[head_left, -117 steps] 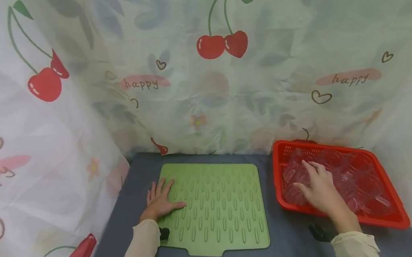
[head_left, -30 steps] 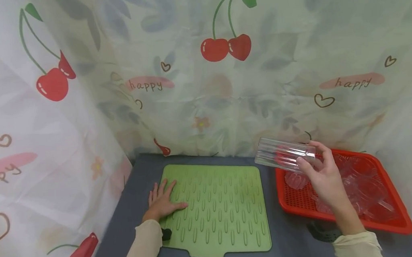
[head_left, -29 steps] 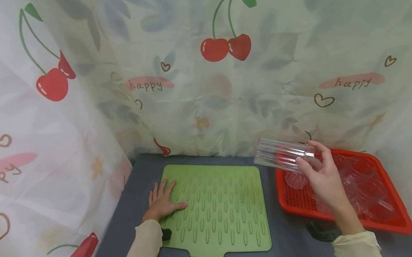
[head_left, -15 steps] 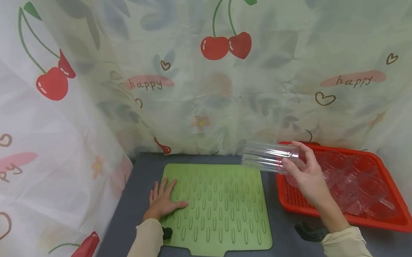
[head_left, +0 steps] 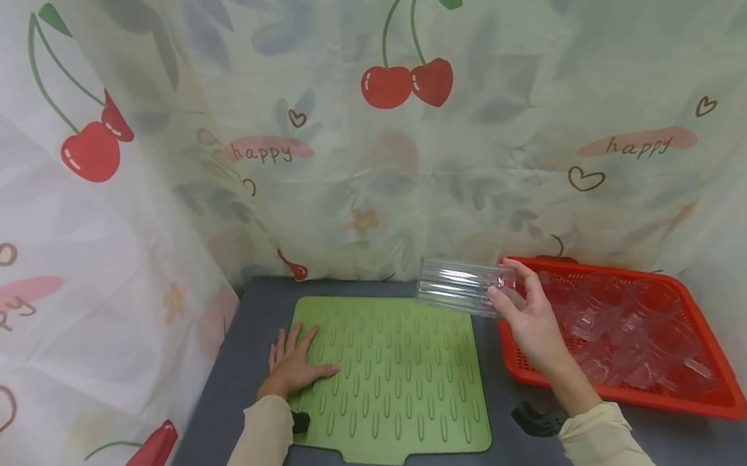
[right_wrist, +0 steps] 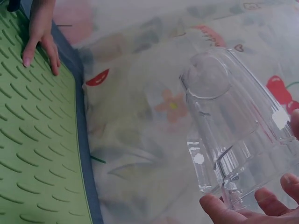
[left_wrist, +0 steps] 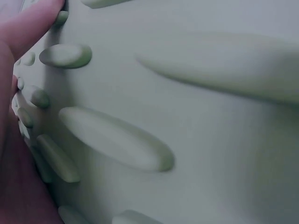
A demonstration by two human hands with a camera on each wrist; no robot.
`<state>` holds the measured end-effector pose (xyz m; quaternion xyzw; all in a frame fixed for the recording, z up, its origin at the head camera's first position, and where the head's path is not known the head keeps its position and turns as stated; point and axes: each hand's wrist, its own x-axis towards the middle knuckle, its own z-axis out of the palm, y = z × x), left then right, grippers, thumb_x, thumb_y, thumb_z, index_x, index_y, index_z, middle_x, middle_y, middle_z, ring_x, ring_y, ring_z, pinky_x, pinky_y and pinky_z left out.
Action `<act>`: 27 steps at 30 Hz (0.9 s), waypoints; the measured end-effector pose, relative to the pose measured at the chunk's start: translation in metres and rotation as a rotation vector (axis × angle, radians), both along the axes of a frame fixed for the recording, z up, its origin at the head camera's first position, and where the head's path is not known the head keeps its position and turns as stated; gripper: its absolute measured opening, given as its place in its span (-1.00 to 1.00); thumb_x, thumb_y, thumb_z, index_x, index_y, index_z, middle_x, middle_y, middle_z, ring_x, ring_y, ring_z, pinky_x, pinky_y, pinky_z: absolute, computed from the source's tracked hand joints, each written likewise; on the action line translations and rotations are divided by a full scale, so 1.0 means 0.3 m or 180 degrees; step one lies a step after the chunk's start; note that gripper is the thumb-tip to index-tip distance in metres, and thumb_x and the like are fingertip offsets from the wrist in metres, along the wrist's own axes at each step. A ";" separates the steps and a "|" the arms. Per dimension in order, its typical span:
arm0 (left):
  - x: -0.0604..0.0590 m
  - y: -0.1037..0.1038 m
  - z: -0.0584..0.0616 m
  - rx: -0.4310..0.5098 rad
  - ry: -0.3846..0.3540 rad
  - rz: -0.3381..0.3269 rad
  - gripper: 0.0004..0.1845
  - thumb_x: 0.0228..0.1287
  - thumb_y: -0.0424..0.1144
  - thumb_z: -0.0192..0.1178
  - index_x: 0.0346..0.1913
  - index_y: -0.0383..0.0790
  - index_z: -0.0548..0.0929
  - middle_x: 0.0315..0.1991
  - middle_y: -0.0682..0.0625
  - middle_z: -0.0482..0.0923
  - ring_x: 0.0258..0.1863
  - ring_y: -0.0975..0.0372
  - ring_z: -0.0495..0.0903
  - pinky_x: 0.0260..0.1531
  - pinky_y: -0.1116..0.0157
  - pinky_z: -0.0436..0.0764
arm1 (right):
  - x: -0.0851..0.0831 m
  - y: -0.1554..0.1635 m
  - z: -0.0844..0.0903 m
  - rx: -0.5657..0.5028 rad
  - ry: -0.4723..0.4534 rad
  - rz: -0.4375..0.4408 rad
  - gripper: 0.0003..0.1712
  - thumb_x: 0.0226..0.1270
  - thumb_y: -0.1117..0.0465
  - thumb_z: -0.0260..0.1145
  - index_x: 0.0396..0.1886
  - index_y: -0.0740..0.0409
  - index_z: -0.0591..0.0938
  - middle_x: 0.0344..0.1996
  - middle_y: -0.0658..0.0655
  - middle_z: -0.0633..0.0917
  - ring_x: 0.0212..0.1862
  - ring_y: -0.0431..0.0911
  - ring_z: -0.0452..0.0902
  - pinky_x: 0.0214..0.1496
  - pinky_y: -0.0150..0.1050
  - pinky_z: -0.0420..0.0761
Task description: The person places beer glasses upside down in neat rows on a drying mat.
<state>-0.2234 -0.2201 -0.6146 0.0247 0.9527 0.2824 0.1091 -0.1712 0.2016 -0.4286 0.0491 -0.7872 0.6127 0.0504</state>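
My left hand (head_left: 294, 365) rests with spread fingers on the left side of a green mat (head_left: 391, 378) with rows of raised oval ridges. The left wrist view shows those ridges (left_wrist: 117, 140) up close beside the fingers. My right hand (head_left: 533, 323) grips a clear ribbed cup (head_left: 454, 286) by its right end. The cup is tilted nearly sideways, raised at the mat's back right corner. In the right wrist view, fingertips (right_wrist: 219, 210) curl round the near end of the cup (right_wrist: 233, 116), and its round end points away.
A red plastic basket (head_left: 516, 374) stands right of the mat, with several clear cups (head_left: 638, 329) in it. A grey cloth (head_left: 229, 412) covers the table. Printed curtains (head_left: 343, 177) hang behind and at both sides.
My right hand has reached into the basket, lifted the clear cup out, and carried it left to the mat's back right corner. My left hand has stayed on the mat.
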 end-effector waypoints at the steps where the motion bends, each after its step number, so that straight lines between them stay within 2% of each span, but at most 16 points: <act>1: 0.001 0.000 -0.003 0.0013 0.0011 -0.0007 0.20 0.00 0.50 0.34 0.65 0.13 0.07 0.69 -0.16 -0.29 0.63 -0.29 -0.47 0.51 -0.38 -0.37 | -0.001 -0.005 -0.002 0.0000 -0.0046 0.0004 -0.30 0.58 0.04 0.19 0.56 -0.10 0.13 0.35 0.06 0.33 0.19 -0.49 0.49 0.12 -0.62 0.55; 4: -0.005 -0.001 -0.012 0.0068 0.0047 -0.0025 0.20 -0.02 0.51 0.35 0.64 0.14 0.09 0.69 -0.16 -0.28 0.63 -0.30 -0.47 0.49 -0.39 -0.37 | -0.007 -0.020 -0.010 0.0003 -0.0158 -0.0002 -0.29 0.58 0.01 0.18 0.58 -0.12 0.11 0.41 0.10 0.30 0.28 -0.35 0.48 0.15 -0.65 0.50; 6: -0.009 0.000 -0.016 0.0082 0.0042 -0.0036 0.20 -0.01 0.51 0.35 0.64 0.14 0.09 0.69 -0.15 -0.29 0.63 -0.29 -0.47 0.51 -0.37 -0.38 | -0.011 -0.031 -0.017 -0.0009 -0.0207 -0.0008 -0.28 0.59 0.02 0.17 0.58 -0.11 0.10 0.42 0.10 0.28 0.37 -0.20 0.46 0.23 -0.59 0.49; 9: -0.012 0.001 -0.013 0.0059 0.0020 -0.0032 0.19 0.00 0.48 0.36 0.65 0.14 0.08 0.69 -0.14 -0.29 0.63 -0.28 -0.47 0.51 -0.36 -0.37 | -0.017 -0.051 -0.032 -0.0045 -0.0226 0.0026 -0.27 0.59 0.05 0.17 0.60 -0.04 0.08 0.46 0.13 0.26 0.48 0.04 0.39 0.45 -0.25 0.48; 12: -0.006 0.003 0.006 0.0040 -0.0029 0.0005 0.19 0.01 0.43 0.39 0.64 0.10 0.10 0.69 -0.15 -0.28 0.63 -0.28 -0.45 0.53 -0.35 -0.36 | -0.022 -0.072 -0.052 -0.0086 -0.0231 0.0056 -0.27 0.59 0.07 0.18 0.59 0.00 0.08 0.50 0.17 0.24 0.51 0.17 0.35 0.53 0.12 0.36; 13: -0.006 0.004 0.015 0.0020 -0.0036 0.0009 0.17 0.02 0.41 0.40 0.64 0.09 0.11 0.69 -0.16 -0.27 0.63 -0.29 -0.44 0.52 -0.36 -0.35 | -0.023 -0.078 -0.057 -0.0102 -0.0227 0.0063 -0.27 0.59 0.07 0.18 0.59 0.01 0.09 0.51 0.18 0.24 0.51 0.20 0.35 0.53 0.18 0.33; 16: -0.011 0.005 0.023 0.0007 -0.0115 0.0002 0.16 0.06 0.37 0.41 0.65 0.07 0.10 0.69 -0.16 -0.30 0.63 -0.28 -0.47 0.53 -0.35 -0.37 | -0.027 -0.094 -0.076 -0.0140 -0.0256 0.0077 -0.30 0.59 0.08 0.18 0.57 -0.02 0.11 0.54 0.16 0.22 0.52 0.19 0.35 0.53 0.22 0.33; 22: -0.025 0.002 -0.007 0.0047 -0.0217 -0.0036 0.18 0.08 0.35 0.40 0.66 0.04 0.04 0.69 -0.17 -0.41 0.62 -0.27 -0.58 0.52 -0.35 -0.44 | -0.034 -0.121 -0.119 -0.0234 -0.0308 0.0163 -0.33 0.62 0.07 0.14 0.57 -0.06 0.12 0.55 0.15 0.20 0.53 0.16 0.32 0.52 0.21 0.35; 27: -0.006 0.027 0.045 0.0024 -0.0269 0.0054 0.15 0.13 0.26 0.43 0.66 0.01 0.04 0.69 -0.22 -0.37 0.61 -0.31 -0.53 0.52 -0.36 -0.40 | -0.042 -0.142 -0.141 -0.0316 -0.0313 0.0165 -0.35 0.62 0.07 0.13 0.57 -0.06 0.13 0.55 0.14 0.21 0.55 0.17 0.29 0.52 0.22 0.34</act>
